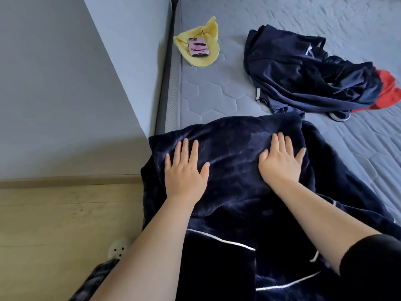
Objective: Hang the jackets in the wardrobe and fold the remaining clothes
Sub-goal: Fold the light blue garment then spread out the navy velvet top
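A dark navy fleece garment with white piping (232,192) lies spread over the near corner of the grey mattress (217,92), its top part folded over. My left hand (185,170) lies flat on the fold with straight, spread fingers. My right hand (282,158) presses flat on the same fold a little to the right. Farther back on the bed sits a crumpled heap of navy clothes (303,72) with a red garment (388,90) poking out at its right side.
A yellow cloth (206,38) near the bed's left edge carries a pink-cased phone (198,46). A grey wall (65,83) runs along the left. Wooden floor (54,224) lies below it, with a pale slipper (118,249) by my leg.
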The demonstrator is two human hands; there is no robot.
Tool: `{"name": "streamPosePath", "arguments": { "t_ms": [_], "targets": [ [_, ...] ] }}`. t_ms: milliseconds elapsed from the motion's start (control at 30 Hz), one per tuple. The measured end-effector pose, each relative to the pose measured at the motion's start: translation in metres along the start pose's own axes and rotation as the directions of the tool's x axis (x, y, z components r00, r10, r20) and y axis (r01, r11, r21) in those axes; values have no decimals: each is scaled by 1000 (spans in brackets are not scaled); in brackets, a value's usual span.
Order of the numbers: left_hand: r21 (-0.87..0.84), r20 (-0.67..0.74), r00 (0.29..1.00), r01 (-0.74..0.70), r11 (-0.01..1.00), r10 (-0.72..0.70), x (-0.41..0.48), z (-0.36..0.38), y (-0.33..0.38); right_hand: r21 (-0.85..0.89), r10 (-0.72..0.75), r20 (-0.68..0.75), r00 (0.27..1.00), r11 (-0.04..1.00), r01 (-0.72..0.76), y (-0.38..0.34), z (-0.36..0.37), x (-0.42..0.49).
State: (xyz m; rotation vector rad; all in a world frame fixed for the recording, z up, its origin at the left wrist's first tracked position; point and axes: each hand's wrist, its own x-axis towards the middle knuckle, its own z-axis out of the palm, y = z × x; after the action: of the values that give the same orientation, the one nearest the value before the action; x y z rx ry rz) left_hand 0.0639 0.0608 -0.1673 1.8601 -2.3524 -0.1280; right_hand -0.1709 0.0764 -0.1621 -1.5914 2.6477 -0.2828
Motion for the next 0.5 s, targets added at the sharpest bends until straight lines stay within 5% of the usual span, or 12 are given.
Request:
{"name": "streamPosePath", "arguments": {
  "t_ms": [67,133,200,300,500],
  "targets": [
    [1,25,1000,12,1000,-12,2,-3,6,72,-68,-139,988,994,78,-24,-14,7],
    [-18,6,1000,13,1000,-12,11,-15,15,131,-251,-324,912,943,306,-50,-26,17],
    [10,-47,999,-5,1000,5,27,-30,24,43,-410,-295,863,897,441,-63,-26,28],
    [67,-8,994,-111,992,112,54,-43,19,67,-370,-77,926,925,375,-49,-1,37],
    [-44,335,928,-156,987,162,88,-32,-12,184,-293,-139,946,931,315,-35,34,40]
  ]
}}
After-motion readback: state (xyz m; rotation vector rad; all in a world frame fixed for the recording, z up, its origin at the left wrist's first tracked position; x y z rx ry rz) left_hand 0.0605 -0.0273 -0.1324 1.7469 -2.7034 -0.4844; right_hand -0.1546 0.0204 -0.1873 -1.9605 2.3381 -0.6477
